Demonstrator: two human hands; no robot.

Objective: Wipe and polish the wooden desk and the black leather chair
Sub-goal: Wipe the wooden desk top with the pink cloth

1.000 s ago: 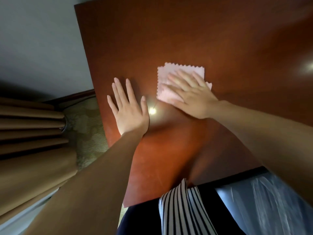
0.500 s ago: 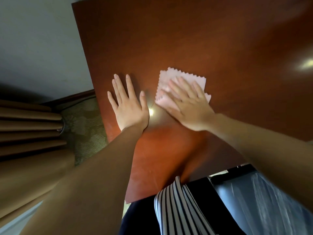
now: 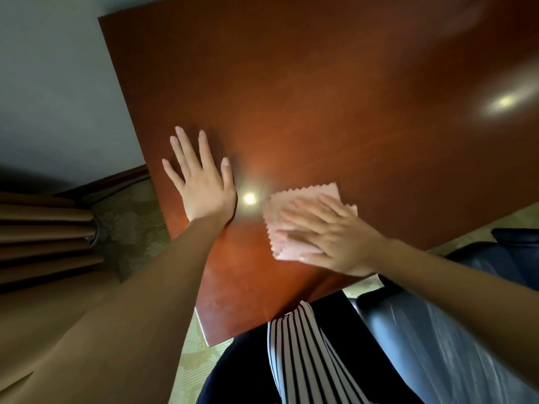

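The reddish-brown wooden desk (image 3: 320, 97) fills most of the head view, glossy with light reflections. My left hand (image 3: 201, 179) lies flat on it near the left edge, fingers straight and spread. A folded pink cloth (image 3: 294, 205) with zigzag edges lies on the desk near its front edge. My right hand (image 3: 332, 234) presses flat on the cloth with straight fingers, covering its right part. The black leather chair (image 3: 455, 330) shows at the lower right, partly behind my right forearm.
Brown curtains (image 3: 43, 237) hang at the left beside a pale wall (image 3: 58, 97). Patterned carpet (image 3: 131, 217) lies between curtain and desk. The desk's front corner (image 3: 210, 339) is close to my striped clothing (image 3: 297, 360).
My right hand has slid the pink cloth toward me and to the right, close to the desk's front edge. My left hand has stayed flat on the desk.
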